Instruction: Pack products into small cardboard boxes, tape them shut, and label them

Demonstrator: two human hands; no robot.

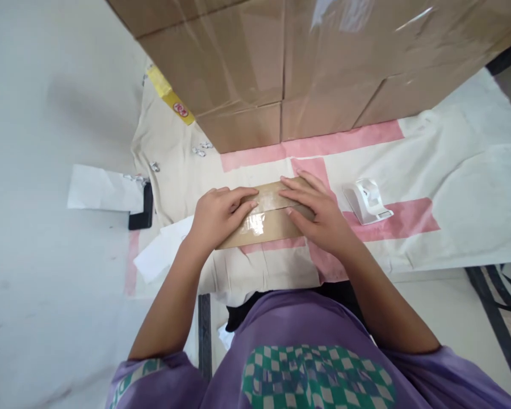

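Note:
A small flat brown cardboard box (pixel 267 222) lies on a cream cloth with pink stripes (pixel 430 170), right in front of me. Clear tape runs across its top seam. My left hand (pixel 219 215) rests on the box's left end, fingers curled inward and pressing on the tape. My right hand (pixel 315 210) lies flat over the right end, fingers stretched out along the top. Neither hand lifts the box.
A stack of large brown cartons (pixel 306 62) stands just beyond the box. A white tape dispenser (pixel 367 200) lies to the right. On the left are white paper (pixel 104 189), a black object (pixel 142 210), small metal bits (pixel 200 150) and a yellow packet (pixel 170 95).

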